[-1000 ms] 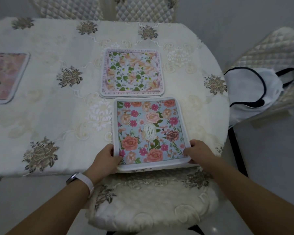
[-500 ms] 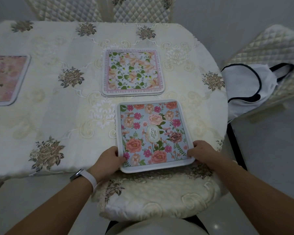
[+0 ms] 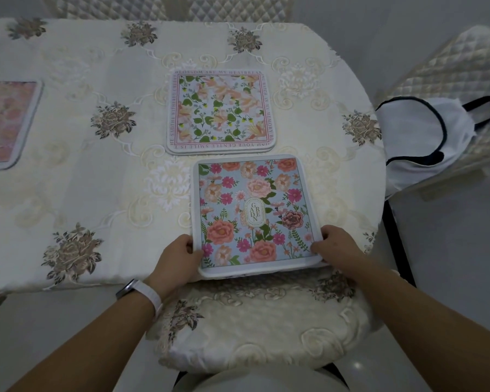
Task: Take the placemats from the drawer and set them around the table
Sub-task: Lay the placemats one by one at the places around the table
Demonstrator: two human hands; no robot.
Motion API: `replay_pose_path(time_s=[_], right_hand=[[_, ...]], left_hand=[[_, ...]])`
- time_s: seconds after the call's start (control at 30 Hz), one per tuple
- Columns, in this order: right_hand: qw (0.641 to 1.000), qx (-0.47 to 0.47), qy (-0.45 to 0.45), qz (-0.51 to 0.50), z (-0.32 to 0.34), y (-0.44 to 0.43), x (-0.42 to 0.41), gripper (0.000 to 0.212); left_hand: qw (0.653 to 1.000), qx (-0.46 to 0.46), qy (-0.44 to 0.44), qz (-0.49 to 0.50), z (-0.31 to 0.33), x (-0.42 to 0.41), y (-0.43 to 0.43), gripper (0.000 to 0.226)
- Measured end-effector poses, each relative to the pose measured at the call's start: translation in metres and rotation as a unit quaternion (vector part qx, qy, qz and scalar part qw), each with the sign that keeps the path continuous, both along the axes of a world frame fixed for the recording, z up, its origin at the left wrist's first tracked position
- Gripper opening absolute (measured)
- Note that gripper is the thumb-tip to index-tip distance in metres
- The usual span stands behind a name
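Note:
A blue placemat (image 3: 252, 213) with pink and orange flowers lies at the near edge of the table (image 3: 77, 176), its front edge overhanging a little. My left hand (image 3: 178, 258) grips its near left corner and my right hand (image 3: 337, 247) grips its near right corner. Just behind it lies a small stack of placemats (image 3: 221, 111) with a white, green-leaf one on top. A pink placemat (image 3: 6, 123) lies at the left edge of the view, partly cut off.
A cream floral tablecloth covers the table. A cushioned chair seat (image 3: 255, 323) sits right below the blue placemat. Another quilted chair (image 3: 458, 77) on the right carries a white bag (image 3: 419, 140) with dark trim. Two quilted chair backs (image 3: 164, 7) stand beyond the far edge.
The blue placemat has shifted slightly on the table edge with both hands still at its near corners. The view has dipped a little.

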State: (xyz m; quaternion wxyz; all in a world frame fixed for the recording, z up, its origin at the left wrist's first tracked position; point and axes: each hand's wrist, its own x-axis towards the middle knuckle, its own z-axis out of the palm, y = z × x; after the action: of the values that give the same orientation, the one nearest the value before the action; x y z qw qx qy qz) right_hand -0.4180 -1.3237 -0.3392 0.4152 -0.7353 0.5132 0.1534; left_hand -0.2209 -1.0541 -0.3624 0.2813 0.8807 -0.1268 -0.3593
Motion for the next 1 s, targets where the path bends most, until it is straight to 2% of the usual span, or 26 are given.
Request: replay_pose_path(time_s=[0.13, 0.23, 0.33, 0.43, 0.53, 0.67, 0.87, 1.0], right_hand=[[1.000, 0.005, -0.026, -0.001, -0.004, -0.005, -0.001, 0.019], [0.996, 0.001, -0.078, -0.031, -0.005, -0.004, 0.001, 0.026], [0.989, -0.115, -0.089, 0.033, -0.009, -0.001, 0.009, 0.034], [0.940, -0.260, -0.102, 0.198, -0.021, -0.001, 0.022, 0.033], [0.897, -0.289, -0.107, 0.317, -0.032, 0.008, 0.043, 0.038], [0.875, -0.269, -0.081, 0.395, -0.051, 0.023, 0.071, 0.054], [0.843, -0.282, -0.064, 0.453, -0.063, 0.009, 0.123, 0.064], [0.841, -0.289, -0.072, 0.453, -0.067, -0.011, 0.154, 0.070]], left_hand=[[1.000, -0.003, 0.004, 0.026, -0.004, -0.001, -0.002, 0.014], [0.999, 0.014, -0.027, 0.034, -0.001, -0.002, -0.007, 0.023], [0.984, 0.011, -0.176, -0.010, 0.002, -0.001, -0.013, 0.040], [0.947, 0.000, -0.299, -0.117, -0.006, 0.005, -0.026, 0.045], [0.936, 0.024, -0.297, -0.187, -0.016, 0.014, -0.047, 0.051], [0.911, 0.058, -0.302, -0.275, -0.036, 0.015, -0.069, 0.061], [0.869, 0.033, -0.334, -0.364, -0.047, 0.048, -0.119, 0.059], [0.870, 0.027, -0.335, -0.360, -0.051, 0.077, -0.144, 0.061]])
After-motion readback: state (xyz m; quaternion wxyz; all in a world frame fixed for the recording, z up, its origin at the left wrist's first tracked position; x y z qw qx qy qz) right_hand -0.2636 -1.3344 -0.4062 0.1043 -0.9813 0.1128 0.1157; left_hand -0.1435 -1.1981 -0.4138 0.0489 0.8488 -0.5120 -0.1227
